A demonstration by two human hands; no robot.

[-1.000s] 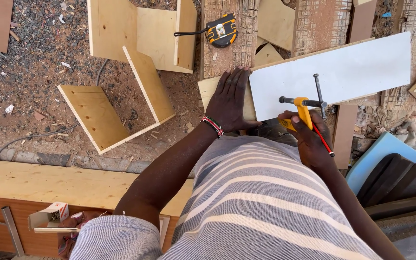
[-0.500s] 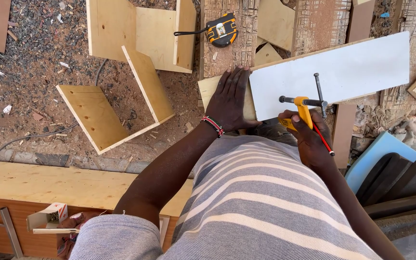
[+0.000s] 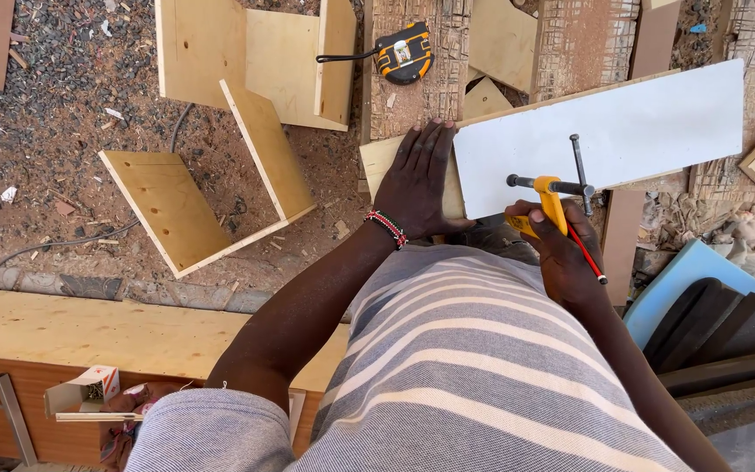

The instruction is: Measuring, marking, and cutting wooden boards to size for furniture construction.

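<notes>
1. the left hand (image 3: 421,179) is lying flat and fully open, fingers spread and pointing toward 12 o'clock, pressing down on the left end of a white board (image 3: 605,131); it is gripping nothing.
2. a beaded bracelet (image 3: 386,229) is sitting around the left wrist, at 7 o'clock from that hand.
3. the right hand (image 3: 561,253) is curling closed around the yellow clamp (image 3: 554,199) at the board's near edge, at 3 o'clock from the left hand.
4. a red pencil (image 3: 587,255) is also sticking out of the right hand, slanting toward 5 o'clock.
5. the clamp's dark metal bar and screw handle (image 3: 578,162) are lying over the white board's surface, at 12 o'clock from the right hand.
6. the white board is stretching from the centre toward 2 o'clock, resting on a rough workbench (image 3: 412,87) over a pale wooden strip.
7. a yellow and black tape measure (image 3: 404,54) is sitting on the bench at 12 o'clock from the left hand, well apart from it.
8. an l-shaped plywood piece (image 3: 176,205) is lying on the sawdust ground at 9 o'clock from the left hand.
9. a second plywood assembly (image 3: 255,52) is lying at 11 o'clock.
10. a small open cardboard box (image 3: 85,389) is sitting at 7 o'clock, low in the view.
</notes>
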